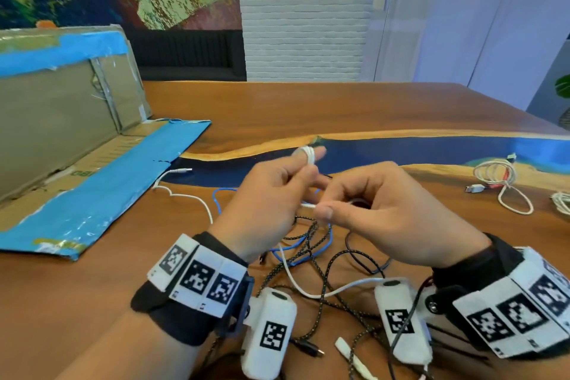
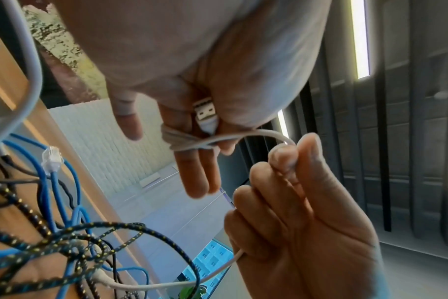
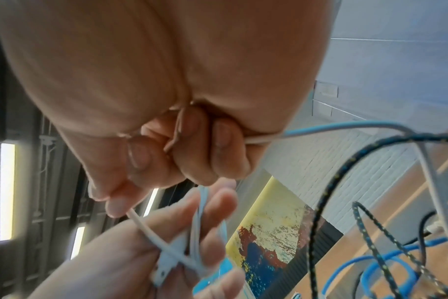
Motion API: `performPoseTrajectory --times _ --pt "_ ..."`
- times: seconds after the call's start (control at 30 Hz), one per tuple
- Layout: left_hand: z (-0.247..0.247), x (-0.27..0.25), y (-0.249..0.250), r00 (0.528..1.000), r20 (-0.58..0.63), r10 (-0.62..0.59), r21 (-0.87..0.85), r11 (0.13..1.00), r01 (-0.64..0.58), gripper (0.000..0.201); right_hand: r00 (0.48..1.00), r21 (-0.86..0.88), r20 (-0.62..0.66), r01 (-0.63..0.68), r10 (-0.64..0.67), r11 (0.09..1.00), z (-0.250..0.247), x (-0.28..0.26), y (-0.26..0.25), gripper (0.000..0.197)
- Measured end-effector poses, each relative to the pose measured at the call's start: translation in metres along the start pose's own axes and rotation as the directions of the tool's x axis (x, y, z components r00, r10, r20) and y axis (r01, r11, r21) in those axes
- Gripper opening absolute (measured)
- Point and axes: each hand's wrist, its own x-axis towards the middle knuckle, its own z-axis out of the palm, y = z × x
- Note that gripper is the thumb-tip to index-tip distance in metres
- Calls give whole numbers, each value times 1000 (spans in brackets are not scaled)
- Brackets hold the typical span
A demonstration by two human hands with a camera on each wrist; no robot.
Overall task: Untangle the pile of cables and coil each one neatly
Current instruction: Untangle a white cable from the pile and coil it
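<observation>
Head view, left to right: the left hand (image 1: 271, 194) holds the white cable (image 2: 256, 135), its USB plug (image 2: 205, 113) pinned under the thumb and turns looped round two straight fingers; right hand (image 1: 391, 213) pinches the run just beside them, slack trailing down into the tangle (image 1: 324, 259) on the desk (image 1: 92, 302).

Head view looks down over both wrists; wrist views, close, share the white cable (image 2: 256, 136).

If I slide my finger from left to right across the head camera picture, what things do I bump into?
cardboard box → blue cable → left hand → right hand → coiled white cable
</observation>
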Motion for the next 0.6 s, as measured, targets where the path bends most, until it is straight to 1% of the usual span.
performPoseTrajectory --times 0.03,0.1,0.17,0.2,0.27,0.33,0.37,0.43,0.47,0.53,0.6 --pt "0 0 -1 999 42 -30 58 998 28 29 1000 26 -12 23 -23 999 -3 -1 -1 17" --pt "-1 -1 0 993 96 -64 122 991 52 37 998 74 -38 49 -46 996 -11 -2 1 15" --pt "-3 -3 6 990 118 -75 126 990 60 47 991 50 -131 42 -35 998 -17 -1 5 14" --pt "-4 -4 8 988 130 -82 108 992 68 52 982 24 -186 40 -35 999 -19 0 9 13" --pt "-6 -5 9 972 210 -106 6 994 107 51 957 -26 -289 32 -38 999 -19 2 15 9" --pt "-9 -6 8 944 309 -114 -89 985 148 51 929 -68 -369 17 -41 998 -18 5 23 14" --pt "-9 -7 9 939 329 -104 -143 977 158 50 918 -77 -395 9 -38 997 -19 6 26 17" --pt "-10 -9 13 947 313 -69 -307 937 170 48 909 -84 -418 -24 -13 996 -20 7 30 16" --pt "-9 -9 15 955 293 -50 -406 898 172 48 912 -86 -409 -51 12 995 -21 7 31 13" --pt "-11 -7 18 972 236 -2 -593 792 146 47 932 -84 -353 -123 86 989 -22 7 32 16" --pt "-13 -5 20 990 142 18 -696 712 87 47 952 -86 -262 -184 156 979 -22 6 31 21"
